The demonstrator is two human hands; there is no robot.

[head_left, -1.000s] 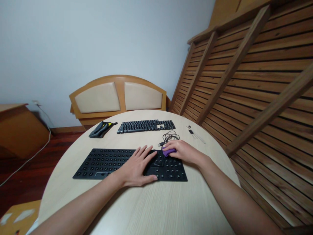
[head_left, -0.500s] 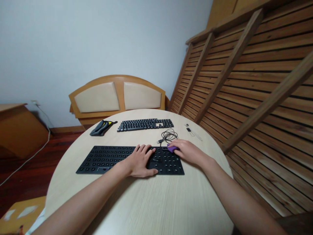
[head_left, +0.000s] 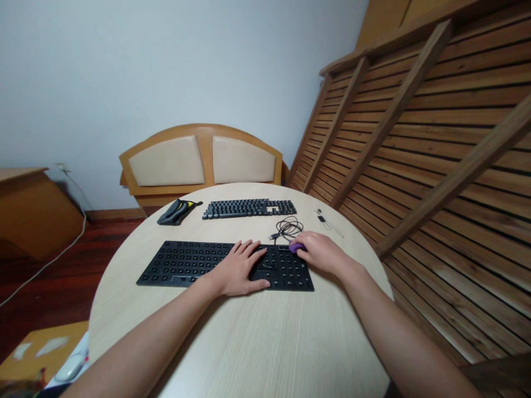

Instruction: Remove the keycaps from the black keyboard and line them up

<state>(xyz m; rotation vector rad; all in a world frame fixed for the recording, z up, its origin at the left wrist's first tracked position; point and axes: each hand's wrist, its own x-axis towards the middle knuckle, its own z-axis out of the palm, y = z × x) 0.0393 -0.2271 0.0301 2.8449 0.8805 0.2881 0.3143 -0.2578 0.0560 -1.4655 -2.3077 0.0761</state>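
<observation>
A black keyboard base without its keycaps lies across the table, rows of switches showing. My left hand rests flat on its middle right part, fingers spread and thumb near the front edge. At the base's back right corner, my right hand is closed on a small purple piece and touches the base there. The fingers cover much of this piece, so its kind is unclear. Just behind the base lies a coiled black USB cable. Farther back, loose black keycaps are laid out in keyboard order.
A grey and yellow folded item lies at the table's back left. Thin wire tools with a black part lie at the back right. The round table has a slatted wooden frame leaning along its right side.
My right hand has shifted slightly with the purple piece, staying at the base's back right corner. My left hand keeps its place on the base. The whole view has tilted a little.
</observation>
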